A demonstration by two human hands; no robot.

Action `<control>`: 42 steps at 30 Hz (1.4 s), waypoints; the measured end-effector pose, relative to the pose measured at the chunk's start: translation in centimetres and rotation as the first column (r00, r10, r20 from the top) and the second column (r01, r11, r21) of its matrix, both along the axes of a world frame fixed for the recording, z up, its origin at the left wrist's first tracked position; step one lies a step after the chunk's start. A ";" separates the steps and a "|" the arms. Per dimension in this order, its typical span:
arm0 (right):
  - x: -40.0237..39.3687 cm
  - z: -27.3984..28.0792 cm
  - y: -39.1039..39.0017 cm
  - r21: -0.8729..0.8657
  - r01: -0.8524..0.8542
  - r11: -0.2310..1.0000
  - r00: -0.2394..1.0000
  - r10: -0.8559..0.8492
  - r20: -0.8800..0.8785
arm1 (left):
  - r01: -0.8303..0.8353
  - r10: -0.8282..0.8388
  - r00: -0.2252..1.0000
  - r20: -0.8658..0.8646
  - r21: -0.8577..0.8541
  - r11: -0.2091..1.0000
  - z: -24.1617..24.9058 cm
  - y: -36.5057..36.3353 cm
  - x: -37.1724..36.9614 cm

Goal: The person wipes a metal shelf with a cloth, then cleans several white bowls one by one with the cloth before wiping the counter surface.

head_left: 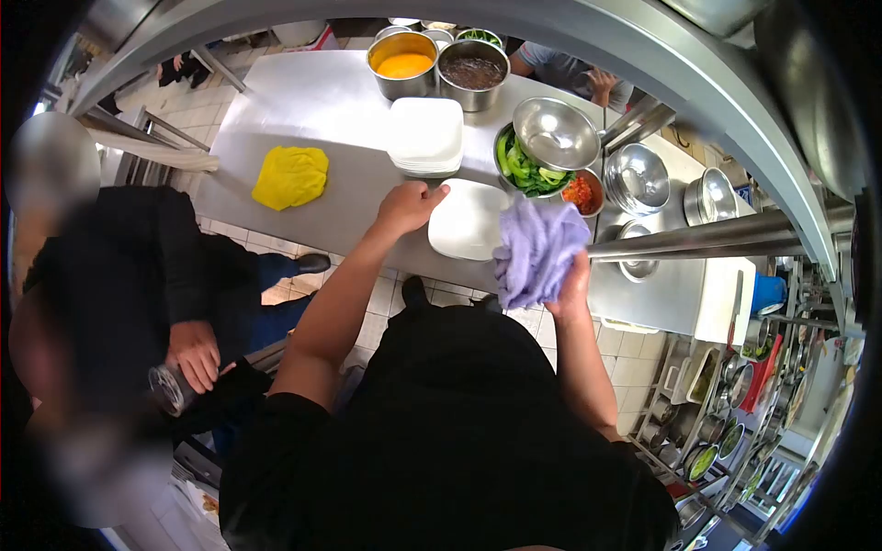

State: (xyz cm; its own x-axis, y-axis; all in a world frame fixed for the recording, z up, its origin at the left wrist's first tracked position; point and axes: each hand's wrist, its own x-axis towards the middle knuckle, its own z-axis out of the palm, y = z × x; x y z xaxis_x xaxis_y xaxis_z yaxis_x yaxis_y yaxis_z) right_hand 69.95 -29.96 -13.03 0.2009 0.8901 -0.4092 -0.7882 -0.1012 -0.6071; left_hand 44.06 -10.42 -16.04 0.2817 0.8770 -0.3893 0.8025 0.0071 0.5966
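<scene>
A white square dish (467,219) lies at the near edge of the steel table, in front of a stack of matching white dishes (425,130). My left hand (409,209) grips its left rim, with the thumb on top and the other fingers curled in. Bunched up in my right hand (571,286) is a lavender cloth (540,246), held just right of the dish and covering its right edge. Part of the right hand is hidden behind the cloth.
A yellow cloth (290,178) lies on the steel table (340,174). Pots of orange liquid (404,64) and dark liquid (474,72) stand behind. Green vegetables (524,165), chopped red food (582,191) and steel bowls (638,179) are to the right. A person (119,275) stands at left.
</scene>
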 end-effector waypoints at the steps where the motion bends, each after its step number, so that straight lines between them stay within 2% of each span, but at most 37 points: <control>1: 0.1 -1.2 0.8 -0.006 -0.027 1.000 0.995 0.028 0.095 | 0.041 -0.041 0.999 -0.015 -0.036 0.999 0.2 0.2 0.4; 2: -0.4 -1.0 2.4 -0.006 -0.130 0.992 0.914 0.122 0.387 | 0.047 -0.048 0.999 -0.013 -0.033 0.998 -0.2 0.4 0.7; 3: -1.5 -0.8 4.3 -0.038 -0.225 0.974 0.742 0.196 0.641 | 0.064 -0.061 0.997 -0.040 0.057 0.996 -1.1 0.6 0.9; 4: -2.9 -1.0 5.8 -0.051 -0.251 0.967 0.520 0.179 0.835 | 0.084 -0.075 0.995 -0.069 0.144 0.986 -1.9 0.6 1.0; 5: -4.2 -1.5 7.1 -0.073 -0.273 0.959 0.253 0.145 0.957 | 0.092 -0.083 0.994 -0.069 0.146 0.985 -2.7 0.7 1.0; 7: -5.8 -3.1 8.7 -0.175 -0.389 0.905 -0.265 0.072 0.961 | 0.112 -0.095 0.993 -0.074 0.268 0.957 -3.7 0.8 0.9; 8: -7.0 -2.7 8.7 -0.170 -0.387 0.906 -0.265 0.068 0.962 | 0.114 -0.097 0.992 -0.075 0.273 0.955 -3.1 0.6 0.9; 10: -8.9 -1.8 7.9 -0.384 -0.428 0.818 -0.478 0.155 0.864 | 0.161 -0.129 0.982 -0.141 0.243 0.957 -0.7 -0.1 0.5; 11: -9.0 -1.6 7.7 -0.382 -0.426 0.820 -0.479 0.153 0.864 | 0.162 -0.130 0.981 -0.140 0.246 0.955 0.9 -0.4 0.7; 13: -8.9 -1.6 7.3 -0.443 -0.436 0.783 -0.561 0.149 0.815 | 0.009 0.024 0.995 -0.098 0.316 0.949 4.0 -0.8 1.4; 14: -8.6 -2.2 7.3 -0.426 -0.449 0.786 -0.567 0.118 0.815 | 0.010 0.021 0.995 -0.097 0.310 0.951 4.7 -0.5 1.5; 15: -8.6 -2.2 7.3 -0.431 -0.448 0.783 -0.567 0.124 0.814 | 0.119 -0.064 0.991 -0.117 0.557 0.822 5.1 0.5 1.5; 16: -8.6 -2.2 7.3 -0.428 -0.452 0.783 -0.572 0.114 0.812 | 0.210 -0.139 0.978 -0.158 0.756 0.620 5.3 1.8 1.4; 17: -8.6 -2.2 7.2 -0.424 -0.455 0.783 -0.578 0.102 0.809 | 0.295 -0.196 0.954 -0.228 0.584 0.756 4.1 4.1 1.1; 18: -8.6 -2.2 7.2 -0.427 -0.453 0.783 -0.582 0.104 0.807 | 0.348 -0.205 0.926 -0.318 0.501 0.792 3.5 5.9 1.1; 19: -8.6 -2.1 7.2 -0.443 -0.452 0.774 -0.583 0.120 0.804 | 0.391 -0.220 0.888 -0.403 0.414 0.822 3.2 7.1 1.2; 20: -8.6 -2.0 7.3 -0.458 -0.450 0.767 -0.583 0.136 0.801 | 0.392 -0.222 0.889 -0.400 0.418 0.820 3.5 7.8 1.3; 22: -8.5 -1.9 7.3 -0.457 -0.446 0.770 -0.583 0.138 0.801 | 0.488 -0.319 0.824 -0.468 0.301 0.819 3.8 8.6 1.4; 29: -8.5 -1.7 7.3 -0.472 -0.449 0.759 -0.567 0.166 0.807 | 0.545 -0.367 0.781 -0.506 0.264 0.796 3.1 9.1 1.6; 31: -8.5 -1.8 7.4 -0.473 -0.447 0.759 -0.575 0.161 0.802 | 0.533 -0.370 0.814 -0.448 0.322 0.783 2.5 9.1 1.4; 34: -8.5 -2.0 7.4 -0.470 -0.451 0.759 -0.577 0.154 0.802 | 0.551 -0.449 0.820 -0.355 0.274 0.788 5.6 9.2 1.1; 35: -8.4 -2.1 7.4 -0.469 -0.453 0.758 -0.571 0.158 0.806 | 0.405 -0.411 0.910 -0.058 0.334 0.851 5.4 10.5 0.3; 36: -8.4 -2.1 7.4 -0.467 -0.453 0.759 -0.572 0.154 0.806 | 0.247 -0.341 0.907 0.247 0.343 0.906 5.0 12.4 -1.3; 37: -8.4 -2.0 7.4 -0.469 -0.457 0.756 -0.569 0.156 0.807 | -0.010 -0.182 0.836 0.517 0.346 0.938 4.9 13.6 -3.1; 38: -8.3 -2.0 7.5 -0.470 -0.462 0.753 -0.566 0.157 0.809 | -0.337 0.039 0.716 0.697 0.296 0.894 4.7 14.4 -4.9; 39: -8.3 -1.9 7.6 -0.466 -0.464 0.753 -0.567 0.151 0.810 | -0.620 0.303 0.496 0.814 0.088 0.780 6.4 13.4 -5.9; 40: -8.3 -1.7 7.6 -0.477 -0.465 0.746 -0.568 0.162 0.807 | -0.786 0.395 0.422 0.816 0.112 0.608 4.0 14.4 -8.5; 41: -8.3 -1.7 7.6 -0.491 -0.467 0.736 -0.570 0.174 0.803 | -0.863 0.528 0.392 0.753 0.103 0.494 0.9 15.6 -11.5; 42: -8.3 -1.9 7.5 -0.490 -0.473 0.732 -0.569 0.171 0.804 | -0.830 0.479 0.553 0.682 0.395 0.394 -2.5 15.8 -13.3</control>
State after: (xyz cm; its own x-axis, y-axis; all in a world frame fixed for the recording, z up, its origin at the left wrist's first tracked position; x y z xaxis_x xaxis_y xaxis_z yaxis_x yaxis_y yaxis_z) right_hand 61.68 -22.43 -14.98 -0.2597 0.9559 -0.1373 0.9049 0.1913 -0.3802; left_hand 30.72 5.38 -18.55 -0.5410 0.7861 0.2988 0.3901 -0.0802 0.9173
